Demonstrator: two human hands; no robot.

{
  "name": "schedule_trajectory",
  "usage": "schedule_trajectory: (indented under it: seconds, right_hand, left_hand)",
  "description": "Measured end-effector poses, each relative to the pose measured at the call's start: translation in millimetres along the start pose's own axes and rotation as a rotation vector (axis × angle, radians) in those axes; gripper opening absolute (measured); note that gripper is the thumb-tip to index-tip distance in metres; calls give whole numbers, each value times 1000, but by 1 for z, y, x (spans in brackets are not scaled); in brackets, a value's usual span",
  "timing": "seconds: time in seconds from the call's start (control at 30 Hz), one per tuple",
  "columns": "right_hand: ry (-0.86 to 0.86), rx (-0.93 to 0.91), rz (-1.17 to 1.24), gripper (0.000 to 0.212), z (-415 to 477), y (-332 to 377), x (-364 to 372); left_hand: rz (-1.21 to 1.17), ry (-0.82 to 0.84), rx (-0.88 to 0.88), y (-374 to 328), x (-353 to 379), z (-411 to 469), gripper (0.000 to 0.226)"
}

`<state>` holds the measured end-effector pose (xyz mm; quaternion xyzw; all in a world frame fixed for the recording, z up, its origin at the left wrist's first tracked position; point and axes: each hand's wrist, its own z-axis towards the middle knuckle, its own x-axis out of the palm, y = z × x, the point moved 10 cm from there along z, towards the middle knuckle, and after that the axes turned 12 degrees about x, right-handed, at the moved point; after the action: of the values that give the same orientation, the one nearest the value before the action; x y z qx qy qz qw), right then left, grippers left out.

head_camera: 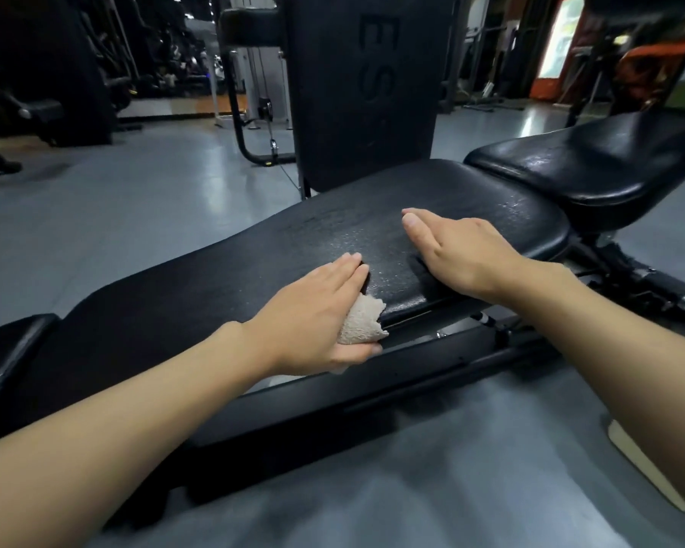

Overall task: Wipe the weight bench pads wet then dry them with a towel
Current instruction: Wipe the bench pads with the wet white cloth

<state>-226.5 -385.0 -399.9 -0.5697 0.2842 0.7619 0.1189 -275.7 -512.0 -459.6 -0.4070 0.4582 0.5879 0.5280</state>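
A black weight bench lies across the view, with a long back pad [222, 286] and a seat pad [594, 168] at the right. Both pads shine with wet specks near the middle. My left hand [317, 314] lies over the back pad's near edge and holds a small beige cloth [360, 320] between thumb and fingers, the cloth bunched at the pad's edge. To its right, my right hand [463, 251] rests flat on the back pad, palm down, fingers straight, holding nothing.
The bench's black steel frame [412, 373] runs below the pads, with an adjuster [649, 282] at the right. A tall black upright pad [364, 92] stands right behind the bench. Grey floor surrounds it; a pale flat object [641, 468] lies at the near right.
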Motion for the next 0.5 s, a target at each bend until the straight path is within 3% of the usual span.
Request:
schedule_trajectory:
  seconds: [0.2, 0.37, 0.5]
  right_hand:
    - [-125, 118, 122, 52, 2, -60, -29]
    - [-170, 205, 364, 58, -4, -97, -51]
    - [-283, 282, 535, 50, -12, -126, -75]
  left_hand:
    - [5, -59, -55, -40, -8, 77, 101]
    - [25, -87, -83, -57, -10, 133, 87]
    - [68, -123, -119, -73, -14, 179, 84]
